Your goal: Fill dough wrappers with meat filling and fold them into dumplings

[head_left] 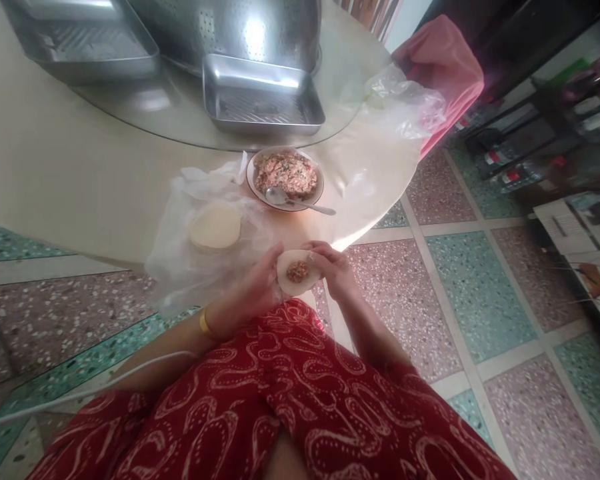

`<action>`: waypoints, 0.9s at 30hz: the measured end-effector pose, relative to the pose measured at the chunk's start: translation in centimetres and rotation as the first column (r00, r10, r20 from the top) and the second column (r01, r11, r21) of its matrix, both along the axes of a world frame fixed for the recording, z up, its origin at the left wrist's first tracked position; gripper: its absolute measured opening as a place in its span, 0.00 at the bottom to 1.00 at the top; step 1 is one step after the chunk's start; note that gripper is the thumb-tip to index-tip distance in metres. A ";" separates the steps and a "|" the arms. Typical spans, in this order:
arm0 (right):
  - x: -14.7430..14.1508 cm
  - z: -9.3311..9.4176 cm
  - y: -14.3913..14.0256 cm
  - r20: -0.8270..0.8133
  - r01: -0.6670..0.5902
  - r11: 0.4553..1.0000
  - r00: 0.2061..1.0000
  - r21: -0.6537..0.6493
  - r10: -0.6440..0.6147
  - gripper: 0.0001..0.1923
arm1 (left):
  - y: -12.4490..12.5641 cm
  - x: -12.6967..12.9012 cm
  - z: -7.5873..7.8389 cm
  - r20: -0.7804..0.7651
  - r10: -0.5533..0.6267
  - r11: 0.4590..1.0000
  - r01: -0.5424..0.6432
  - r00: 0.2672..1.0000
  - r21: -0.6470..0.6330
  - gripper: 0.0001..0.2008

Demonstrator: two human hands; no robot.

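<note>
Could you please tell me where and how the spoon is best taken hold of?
Probably by the outer end of the handle, from the right: the spoon lies with its head on the filling, the handle jutting out past the bowl, nearer the right hand.

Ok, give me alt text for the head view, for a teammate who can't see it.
The left hand and right hand hold a pale round wrapper with a dab of filling on it. Beyond, on the table, are a bowl of minced mixture with a spoon, and pale discs on thin plastic.
</note>
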State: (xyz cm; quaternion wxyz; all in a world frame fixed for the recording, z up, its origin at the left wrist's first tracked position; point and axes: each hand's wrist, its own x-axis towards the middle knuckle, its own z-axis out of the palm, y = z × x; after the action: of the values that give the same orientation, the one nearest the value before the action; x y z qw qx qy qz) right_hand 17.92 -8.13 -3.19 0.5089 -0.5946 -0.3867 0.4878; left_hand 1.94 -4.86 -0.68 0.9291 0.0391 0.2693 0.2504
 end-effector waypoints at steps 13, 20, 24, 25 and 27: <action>10.1 3.8 4.7 0.771 0.047 0.858 0.416 0.512 -0.483 0.19 | 1.3 -0.6 2.4 -0.133 0.116 0.990 -0.125 0.984 -0.067 0.26; 13.7 3.0 9.5 0.950 -0.096 0.965 0.225 0.244 -0.218 0.24 | 1.8 -0.4 3.4 -0.103 0.143 0.983 -0.153 0.984 -0.098 0.27; 14.0 2.2 10.6 0.952 -0.124 0.973 0.265 0.193 -0.154 0.25 | 2.0 -0.9 3.1 -0.024 0.144 0.988 -0.145 0.989 -0.050 0.26; 14.1 2.2 10.7 0.948 -0.129 0.972 0.279 0.196 -0.154 0.25 | 2.0 -1.0 3.0 -0.007 0.136 0.990 -0.136 0.991 -0.028 0.26; 14.1 2.7 10.4 0.932 -0.126 0.965 0.314 0.231 -0.182 0.26 | 2.1 -1.1 2.9 0.014 0.117 0.993 -0.117 0.993 0.018 0.28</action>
State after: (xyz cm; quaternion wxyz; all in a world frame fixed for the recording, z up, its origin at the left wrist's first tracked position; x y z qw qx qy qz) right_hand 32.06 2.28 -0.52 0.2676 -0.7007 -0.6611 -0.0177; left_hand 0.81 -2.74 2.24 0.9142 0.0302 0.2625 0.3073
